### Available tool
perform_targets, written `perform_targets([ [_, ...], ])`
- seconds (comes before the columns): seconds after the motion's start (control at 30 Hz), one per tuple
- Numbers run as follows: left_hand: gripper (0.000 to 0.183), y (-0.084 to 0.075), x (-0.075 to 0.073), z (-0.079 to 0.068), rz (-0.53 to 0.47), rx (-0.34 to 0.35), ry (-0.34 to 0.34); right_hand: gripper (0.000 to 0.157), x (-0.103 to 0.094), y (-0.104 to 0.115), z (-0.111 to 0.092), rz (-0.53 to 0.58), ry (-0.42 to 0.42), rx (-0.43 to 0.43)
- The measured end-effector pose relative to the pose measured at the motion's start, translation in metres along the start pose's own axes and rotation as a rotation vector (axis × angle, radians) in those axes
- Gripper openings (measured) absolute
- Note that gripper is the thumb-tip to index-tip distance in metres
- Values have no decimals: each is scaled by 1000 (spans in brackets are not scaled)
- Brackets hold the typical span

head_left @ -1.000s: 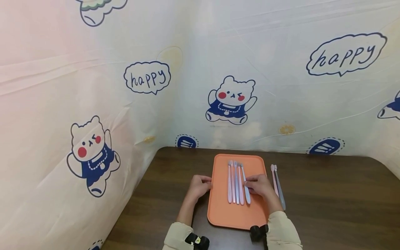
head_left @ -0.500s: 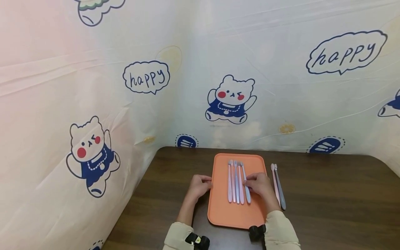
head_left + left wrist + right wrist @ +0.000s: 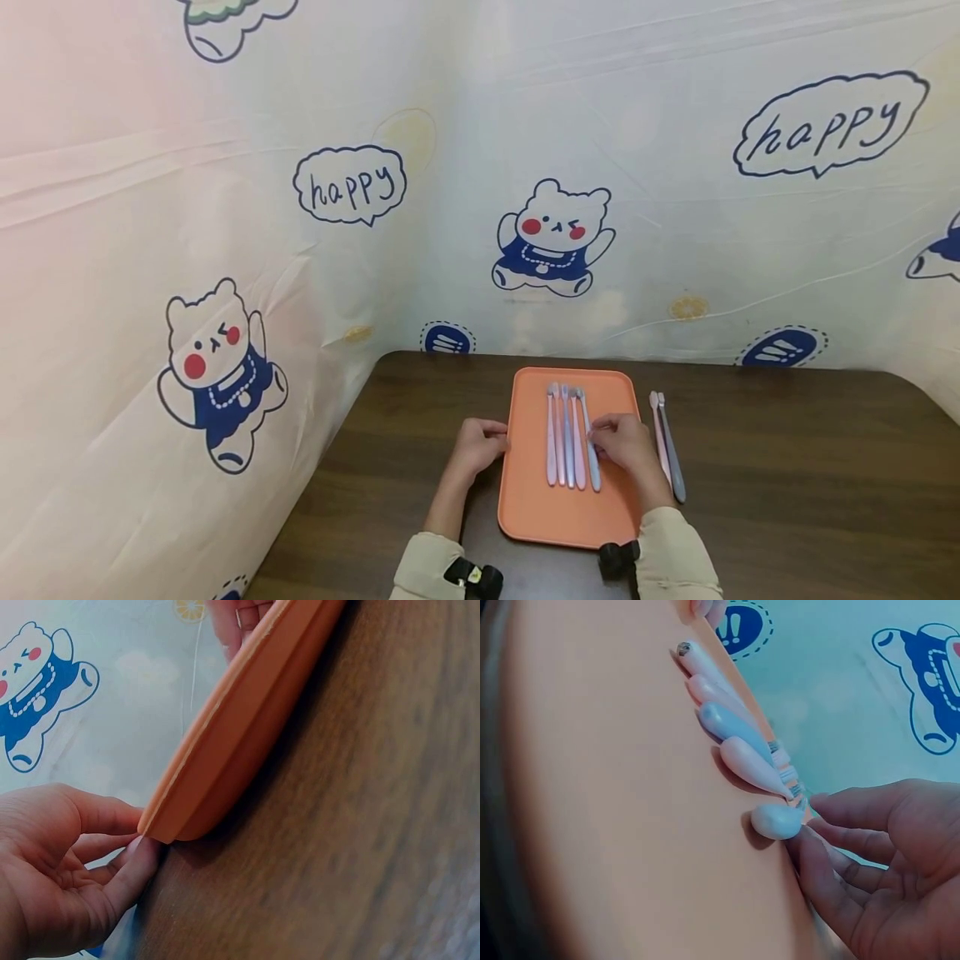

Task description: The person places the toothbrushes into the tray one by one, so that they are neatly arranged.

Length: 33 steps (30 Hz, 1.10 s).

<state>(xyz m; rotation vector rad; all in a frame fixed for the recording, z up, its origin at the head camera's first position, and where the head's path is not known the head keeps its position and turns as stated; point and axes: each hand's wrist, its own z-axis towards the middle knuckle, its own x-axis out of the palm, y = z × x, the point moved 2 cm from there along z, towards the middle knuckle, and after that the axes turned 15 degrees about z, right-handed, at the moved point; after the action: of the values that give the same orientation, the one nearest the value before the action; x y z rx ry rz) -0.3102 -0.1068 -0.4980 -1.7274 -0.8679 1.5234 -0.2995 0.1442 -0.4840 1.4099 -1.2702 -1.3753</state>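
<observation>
An orange tray lies on the table, bearing a row of several slim toothbrushes in pink, lilac and blue, heads toward the far end. My left hand grips the tray's left edge; in the left wrist view, the fingers meet the rim and the thumb lies lower against its side. Over the tray's right half, my right hand pinches the rightmost toothbrush, a light blue one, between thumb and forefinger. That brush leans slightly away from the row, its rounded handle end apart from the pink neighbour's.
Right of the tray, a pink toothbrush and a grey-blue toothbrush lie side by side on the dark wooden table. A printed curtain with bears stands behind and at the sides.
The handle end of the rightmost toothbrush has shifted slightly left, bringing it nearer in line with the row. My right hand has moved very little; the left hand stays at the tray's edge.
</observation>
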Motion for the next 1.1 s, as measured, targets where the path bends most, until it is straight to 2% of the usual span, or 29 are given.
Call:
perform_targets([
  [0.13, 27, 1, 1, 1, -1, 2, 2, 24, -2, 2, -3, 22, 12, -12],
  [0.37, 28, 2, 1, 3, -5, 0, 7, 26, -5, 3, -6, -13, 24, 6],
  [0.67, 28, 4, 2, 4, -10, -2, 4, 33, -17, 0, -9, -39, 78, -98],
  [0.83, 26, 5, 2, 3, 4, -11, -1, 33, -23, -1, -12, -9, 61, -138],
  [0.97, 26, 6, 3, 4, -5, -14, 3, 27, -26, 2, -13, 19, 10, -200],
  [1.1, 26, 5, 3, 4, -3, -10, 3, 25, -28, 3, -13, 46, -25, -221],
])
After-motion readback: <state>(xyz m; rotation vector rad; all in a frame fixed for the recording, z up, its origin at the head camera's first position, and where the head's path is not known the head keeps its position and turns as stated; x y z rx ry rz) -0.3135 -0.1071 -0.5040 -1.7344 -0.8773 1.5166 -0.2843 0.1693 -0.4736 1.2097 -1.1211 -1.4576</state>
